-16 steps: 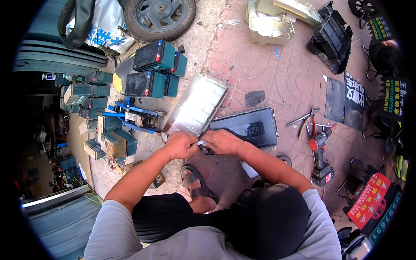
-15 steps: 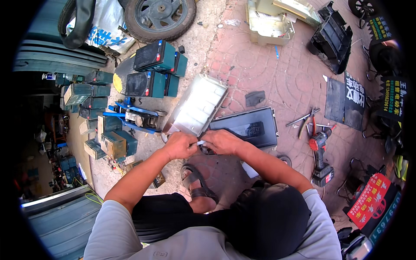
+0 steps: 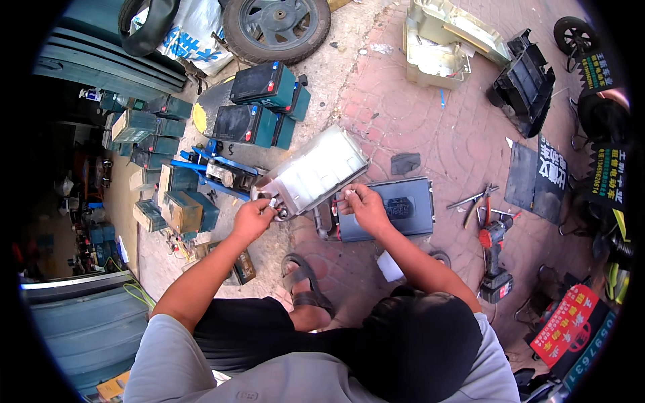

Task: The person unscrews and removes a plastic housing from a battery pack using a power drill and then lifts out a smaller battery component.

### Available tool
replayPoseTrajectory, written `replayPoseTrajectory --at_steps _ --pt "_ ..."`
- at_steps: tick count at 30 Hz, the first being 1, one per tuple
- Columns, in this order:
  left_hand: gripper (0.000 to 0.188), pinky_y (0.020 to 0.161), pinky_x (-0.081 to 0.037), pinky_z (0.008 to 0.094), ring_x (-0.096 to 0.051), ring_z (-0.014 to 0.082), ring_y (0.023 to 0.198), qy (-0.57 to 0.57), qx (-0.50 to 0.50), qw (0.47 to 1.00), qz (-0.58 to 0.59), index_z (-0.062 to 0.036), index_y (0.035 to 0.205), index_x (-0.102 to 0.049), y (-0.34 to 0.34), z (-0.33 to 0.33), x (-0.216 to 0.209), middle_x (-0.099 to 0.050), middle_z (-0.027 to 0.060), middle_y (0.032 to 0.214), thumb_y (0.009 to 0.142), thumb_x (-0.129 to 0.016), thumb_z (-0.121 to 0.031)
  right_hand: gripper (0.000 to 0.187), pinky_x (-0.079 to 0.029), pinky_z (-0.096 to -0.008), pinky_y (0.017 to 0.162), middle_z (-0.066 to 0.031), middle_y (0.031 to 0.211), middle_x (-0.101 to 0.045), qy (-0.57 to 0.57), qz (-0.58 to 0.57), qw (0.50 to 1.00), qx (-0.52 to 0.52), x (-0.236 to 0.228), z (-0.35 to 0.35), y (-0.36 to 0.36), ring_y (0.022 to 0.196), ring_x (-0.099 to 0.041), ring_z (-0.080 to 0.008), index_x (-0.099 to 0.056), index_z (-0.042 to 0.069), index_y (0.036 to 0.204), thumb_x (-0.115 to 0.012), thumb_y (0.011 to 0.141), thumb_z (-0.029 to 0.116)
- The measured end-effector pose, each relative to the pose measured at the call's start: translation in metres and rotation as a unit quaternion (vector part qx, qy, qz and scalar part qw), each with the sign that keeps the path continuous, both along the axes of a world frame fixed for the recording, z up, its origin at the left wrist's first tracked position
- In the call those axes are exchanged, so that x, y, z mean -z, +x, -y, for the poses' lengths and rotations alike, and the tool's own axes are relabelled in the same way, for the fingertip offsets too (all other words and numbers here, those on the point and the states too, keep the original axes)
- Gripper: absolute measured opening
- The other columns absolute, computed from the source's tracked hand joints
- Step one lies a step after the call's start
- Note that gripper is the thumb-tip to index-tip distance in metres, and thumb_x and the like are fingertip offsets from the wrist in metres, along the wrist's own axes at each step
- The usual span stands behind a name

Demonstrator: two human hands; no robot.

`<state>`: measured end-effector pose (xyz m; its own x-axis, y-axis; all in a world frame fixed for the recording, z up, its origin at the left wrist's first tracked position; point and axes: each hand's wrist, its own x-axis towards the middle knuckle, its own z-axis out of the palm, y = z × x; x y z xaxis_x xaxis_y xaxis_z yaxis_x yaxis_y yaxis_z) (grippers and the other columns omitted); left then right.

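Note:
My left hand (image 3: 254, 218) is closed, pinching a small white piece (image 3: 273, 202) between thumb and fingers at the near left corner of a pale plastic case half (image 3: 316, 171). To its right, my right hand (image 3: 366, 207) is also closed, its fingertips together over the left part of a dark grey case half (image 3: 413, 208). A thin reddish strand shows by those fingertips; what they grip is too small to name. The dark case half lies on the paving with its hollow side up, a dark handle (image 3: 324, 225) at its left end.
Green-and-black batteries (image 3: 245, 124) stand at far left beside a blue metal tool (image 3: 215, 171). A wheel (image 3: 277, 27) lies beyond them. At right are pliers (image 3: 476, 208) and a cordless drill (image 3: 494, 252). My sandalled foot (image 3: 306, 289) is just below the cases.
My hands were together at the near edge of the pale case half; now they are apart, left hand to the left, right hand to the right and farther forward. The whole view has shifted slightly.

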<state>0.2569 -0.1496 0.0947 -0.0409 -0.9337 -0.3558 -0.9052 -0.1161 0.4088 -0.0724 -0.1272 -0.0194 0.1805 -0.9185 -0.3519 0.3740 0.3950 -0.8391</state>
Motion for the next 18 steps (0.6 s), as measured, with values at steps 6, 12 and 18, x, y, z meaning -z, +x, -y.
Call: replayPoseTrajectory --at_steps 6,12,18 --pt "0.032 0.077 -0.061 0.0416 -0.075 0.0348 0.086 -0.198 0.178 0.962 0.057 -0.0085 0.124 -0.074 -0.060 -0.032 -0.049 -0.078 0.0137 0.110 0.093 -0.071 -0.013 0.017 -0.060 -0.0327 0.085 -0.0078 0.102 -0.078 -0.080 -0.161 0.982 -0.063 -0.021 -0.009 -0.016 0.089 -0.074 -0.0150 -0.068 0.000 0.121 -0.062 0.109 0.012" --pt "0.031 0.080 -0.061 0.0426 -0.076 0.0351 0.088 -0.005 0.093 0.995 0.035 -0.0103 0.122 -0.077 -0.118 -0.081 -0.017 -0.079 0.0135 0.109 0.094 -0.071 -0.022 0.025 -0.058 -0.0358 0.092 -0.0114 0.113 -0.079 -0.152 -0.230 0.958 -0.076 -0.041 0.005 -0.008 0.102 -0.076 -0.0230 -0.067 0.002 0.128 -0.068 0.106 0.013" --pt "0.039 0.082 -0.059 0.0469 -0.077 0.0359 0.092 0.001 -0.099 0.986 -0.135 -0.0038 0.116 -0.078 -0.127 -0.092 0.088 -0.079 0.0190 0.096 0.094 -0.074 -0.036 0.036 -0.056 -0.0461 0.099 -0.0217 0.127 -0.072 -0.213 -0.364 0.906 0.033 -0.051 -0.003 -0.028 0.114 -0.071 -0.0393 -0.067 0.002 0.131 -0.075 0.099 0.018"
